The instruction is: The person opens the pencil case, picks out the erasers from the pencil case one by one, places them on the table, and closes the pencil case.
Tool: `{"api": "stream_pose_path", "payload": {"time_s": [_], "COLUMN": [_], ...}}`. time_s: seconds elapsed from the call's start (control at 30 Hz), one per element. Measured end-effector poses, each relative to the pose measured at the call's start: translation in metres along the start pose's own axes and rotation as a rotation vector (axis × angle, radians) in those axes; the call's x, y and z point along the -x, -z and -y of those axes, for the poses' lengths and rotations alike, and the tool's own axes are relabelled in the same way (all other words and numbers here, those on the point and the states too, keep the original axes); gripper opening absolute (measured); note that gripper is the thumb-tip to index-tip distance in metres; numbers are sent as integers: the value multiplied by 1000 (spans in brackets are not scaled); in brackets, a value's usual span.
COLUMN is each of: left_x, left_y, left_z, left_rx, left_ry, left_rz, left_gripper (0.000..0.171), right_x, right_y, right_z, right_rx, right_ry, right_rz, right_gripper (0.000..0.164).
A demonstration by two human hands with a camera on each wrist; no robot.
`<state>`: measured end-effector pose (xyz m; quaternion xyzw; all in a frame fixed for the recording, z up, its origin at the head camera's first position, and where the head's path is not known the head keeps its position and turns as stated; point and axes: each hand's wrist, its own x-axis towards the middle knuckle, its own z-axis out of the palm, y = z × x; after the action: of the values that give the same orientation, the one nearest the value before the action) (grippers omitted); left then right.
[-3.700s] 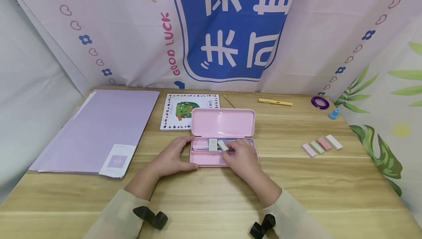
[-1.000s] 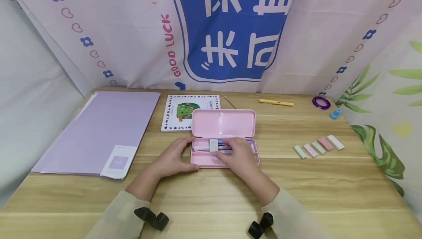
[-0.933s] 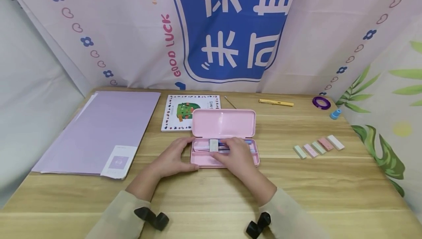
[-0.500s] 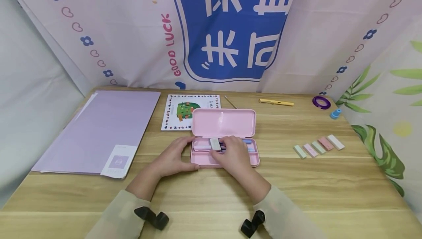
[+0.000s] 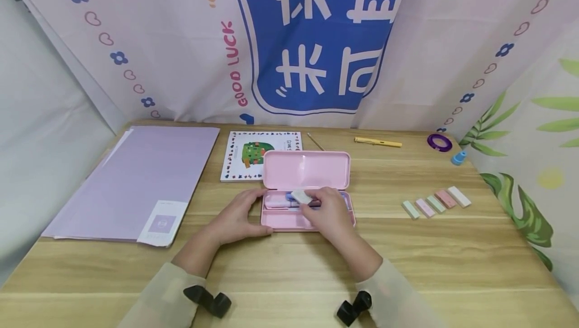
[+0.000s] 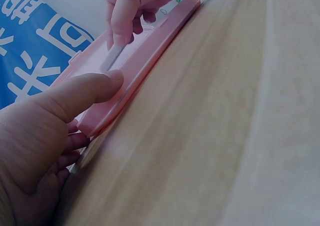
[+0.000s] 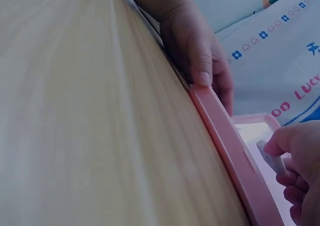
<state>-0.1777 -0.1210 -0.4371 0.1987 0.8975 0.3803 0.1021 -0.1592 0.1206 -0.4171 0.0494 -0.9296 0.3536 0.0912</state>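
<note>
An open pink pencil case (image 5: 280, 221) lies in the middle of the table, lid tilted back. My left hand (image 5: 236, 216) holds its left end, thumb at the near corner and fingers at the far one. Between the thumb and fingers of my right hand (image 5: 331, 217) is a small whitish eraser (image 5: 301, 197), tilted above the rear compartment. In the left wrist view that eraser (image 6: 113, 57) appears edge-on. Pens (image 5: 294, 204) lie beneath it in the rear compartment, partly covered by the right hand. The front compartment shows bare pink.
To the right, several pastel erasers (image 5: 445, 199) lie in a slanted row. Behind them are a blue cone-shaped piece (image 5: 459, 158), a purple tape ring (image 5: 439, 142) and a yellow pen (image 5: 377, 141). A booklet (image 5: 235, 159) and a thin pencil (image 5: 315, 141) lie behind the case; a lilac folder (image 5: 145, 177) lies left.
A green eraser held earlier by the right hand now lies at the left end of the row. The right hand has since lifted and tilted the whitish eraser off the pens. The left hand stays put.
</note>
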Motion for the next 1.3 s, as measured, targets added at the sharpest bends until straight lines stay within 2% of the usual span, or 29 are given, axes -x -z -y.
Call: {"api": "stream_pose_path", "payload": {"time_s": [0.13,0.37,0.53,0.73,1.03,1.3], "left_x": [0,1,0,0,0,-1], "left_y": [0,0,0,0,1,0], "left_z": [0,-1,-1,-1,-1,0], "left_rx": [0,-7,-8,-5,-1,-4], "left_ry": [11,5,-2,12,9,-2], "left_rz": [4,4,2,5,9,7], "left_gripper": [98,98,98,99,99,99], "right_x": [4,16,28,39,42,42], "right_y": [15,53,80,104,113,113], "right_z": [-15,-54,-83,-105,-121,-124], "right_rx": [-24,-38,20,116,220,198], "right_ry": [0,-96,-144,-197,-267,-332], "right_rz": [-27,-76,-150,-165,-85,-9], "right_gripper": [34,37,36,37,39,44]}}
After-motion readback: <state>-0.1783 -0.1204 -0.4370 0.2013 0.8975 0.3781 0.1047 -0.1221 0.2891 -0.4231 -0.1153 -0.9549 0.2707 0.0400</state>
